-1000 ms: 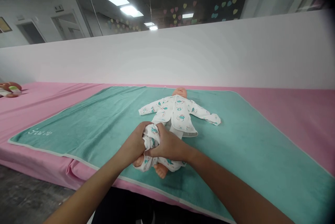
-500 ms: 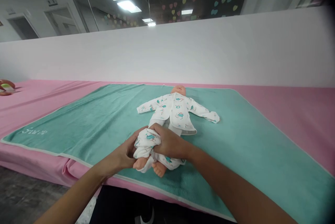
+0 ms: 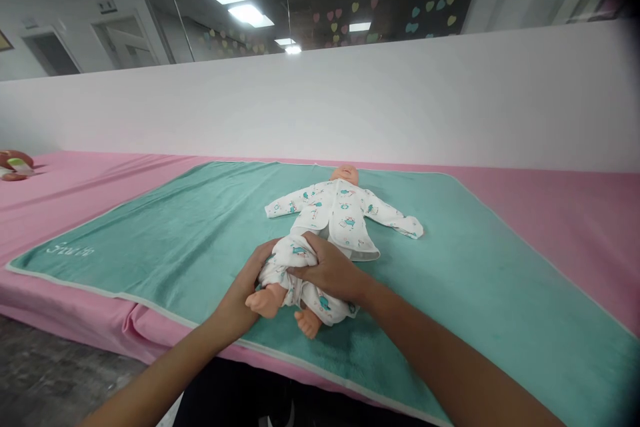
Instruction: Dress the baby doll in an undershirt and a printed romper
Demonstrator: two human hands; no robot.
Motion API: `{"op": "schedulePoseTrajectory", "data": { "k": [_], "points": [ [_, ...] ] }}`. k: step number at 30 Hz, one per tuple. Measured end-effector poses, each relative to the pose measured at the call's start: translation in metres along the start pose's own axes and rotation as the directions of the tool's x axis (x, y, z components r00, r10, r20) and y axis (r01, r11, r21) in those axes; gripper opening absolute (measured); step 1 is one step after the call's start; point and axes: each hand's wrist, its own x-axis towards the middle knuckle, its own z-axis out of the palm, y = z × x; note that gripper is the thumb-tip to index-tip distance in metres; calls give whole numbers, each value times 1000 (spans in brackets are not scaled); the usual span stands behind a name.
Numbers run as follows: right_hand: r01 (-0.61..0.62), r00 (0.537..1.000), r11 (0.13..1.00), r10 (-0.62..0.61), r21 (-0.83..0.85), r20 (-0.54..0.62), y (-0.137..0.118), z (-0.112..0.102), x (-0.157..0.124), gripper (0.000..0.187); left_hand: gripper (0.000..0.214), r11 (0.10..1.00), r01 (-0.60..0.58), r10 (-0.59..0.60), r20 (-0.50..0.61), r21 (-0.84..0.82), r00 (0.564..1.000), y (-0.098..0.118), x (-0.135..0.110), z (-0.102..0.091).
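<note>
A baby doll (image 3: 336,210) lies on its back on a teal towel (image 3: 190,234), head toward the wall, in a white printed jacket. White printed trousers (image 3: 295,260) are bunched around its legs. My left hand (image 3: 245,290) grips the doll's left-side leg, whose bare foot (image 3: 261,302) sticks out of the fabric. My right hand (image 3: 330,270) is closed on the bunched trouser cloth over the legs. The other bare foot (image 3: 307,324) points toward me.
The towel covers a pink padded table (image 3: 560,207) that runs along a white wall. A brown and green object (image 3: 14,166) lies at the far left of the table. The table's near edge drops to a grey floor (image 3: 50,380).
The left-side foot has come out further from the trouser leg, as the cloth slid up the leg. My left hand has shifted from the cloth to the doll's leg.
</note>
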Motion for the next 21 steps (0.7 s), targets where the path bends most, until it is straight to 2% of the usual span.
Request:
{"op": "schedulePoseTrajectory", "data": {
  "k": [1,3,5,7,9,11,13,16,18,21],
  "points": [
    [-3,1000,1000,3,-20,-19,1,-1,0,28,46,998,46,-46,14,-42,999,0,0,-1],
    [-2,999,998,0,-61,-47,3,-4,2,31,54,974,166,-150,113,-156,982,1,-1,-7],
    [3,997,995,-11,-103,-79,6,-8,3,32,65,909,303,-220,286,-287,933,4,0,-18],
    [9,992,989,-28,-151,-122,9,-12,4,29,63,839,376,-199,421,-392,885,8,4,-31],
    [8,984,975,-47,-220,-174,12,-15,6,27,47,800,398,-176,457,-450,872,12,13,-40],
    [-13,970,951,-63,-308,-234,14,-15,7,26,38,816,394,-198,437,-423,877,15,26,-41],
    [-44,951,915,-85,-402,-298,15,-14,8,29,39,892,320,-183,392,-318,902,16,44,-35],
    [-67,929,863,-129,-500,-347,16,-13,9,32,43,994,15,19,309,-109,951,15,75,-16],
    [-39,929,853,-161,-521,-333,17,-14,9,29,49,989,-146,138,334,-1,932,10,96,-2],
    [42,946,864,-196,-503,-258,18,-16,9,30,56,963,-266,220,432,49,875,0,121,13]
  ]
}}
